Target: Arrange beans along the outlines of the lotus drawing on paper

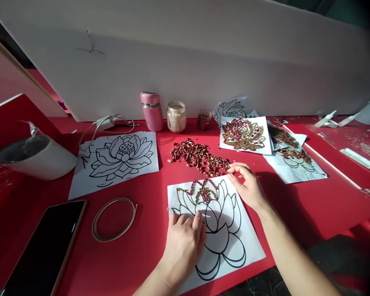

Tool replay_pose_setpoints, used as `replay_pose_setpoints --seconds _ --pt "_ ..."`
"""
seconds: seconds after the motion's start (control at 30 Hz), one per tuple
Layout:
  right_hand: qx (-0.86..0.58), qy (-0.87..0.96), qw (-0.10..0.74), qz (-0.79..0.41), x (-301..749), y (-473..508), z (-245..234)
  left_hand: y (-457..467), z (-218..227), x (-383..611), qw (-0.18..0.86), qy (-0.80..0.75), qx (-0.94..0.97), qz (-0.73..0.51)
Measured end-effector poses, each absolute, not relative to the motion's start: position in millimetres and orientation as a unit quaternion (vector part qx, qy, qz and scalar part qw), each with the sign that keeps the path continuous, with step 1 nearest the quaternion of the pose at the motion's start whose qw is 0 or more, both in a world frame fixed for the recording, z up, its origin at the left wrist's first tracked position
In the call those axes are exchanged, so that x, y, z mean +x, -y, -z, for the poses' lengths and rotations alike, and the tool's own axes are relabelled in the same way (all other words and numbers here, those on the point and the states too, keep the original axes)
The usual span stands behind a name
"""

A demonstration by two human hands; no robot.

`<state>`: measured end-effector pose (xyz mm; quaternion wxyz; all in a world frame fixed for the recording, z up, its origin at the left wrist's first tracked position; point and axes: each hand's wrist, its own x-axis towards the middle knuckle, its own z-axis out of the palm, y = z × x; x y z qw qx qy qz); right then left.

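A lotus outline sheet (234, 242) lies on the red table (135, 255) in front of me, with beans stuck along its top petals (200, 190). My left hand (183, 242) rests flat on the sheet's left part, fingers stretched out. My right hand (248, 185) hovers at the sheet's upper right corner, at the edge of a pile of red beans (200, 157), its fingertips drawn together in a pinch; what they hold is too small to see.
A blank lotus sheet (117, 158) lies at the left, a dark tablet (46, 246) and a thin ring (114, 218) nearer me. A tape roll (33, 156) sits far left. A pink flask (151, 111), a jar (176, 116) and finished bean pictures (245, 134) stand behind.
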<state>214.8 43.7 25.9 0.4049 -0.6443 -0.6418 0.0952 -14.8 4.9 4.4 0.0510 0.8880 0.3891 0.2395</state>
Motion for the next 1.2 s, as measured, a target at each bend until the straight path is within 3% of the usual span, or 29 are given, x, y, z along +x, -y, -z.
replay_pose_setpoints --seconds 0.2,0.5,1.2 --pt "-0.613 0.682 0.375 -0.133 187.0 -41.4 -25.8 -5.8 -6.3 -14.7 0.053 -0.386 0.891 -0.234" --pt "-0.550 0.783 0.259 -0.130 142.1 -33.4 -33.7 -4.5 -5.1 -14.3 0.063 -0.397 0.889 -0.219" --pt "-0.546 0.795 0.228 -0.132 148.5 -31.3 -24.7 -3.2 -4.0 -13.4 0.057 -0.406 0.886 -0.218"
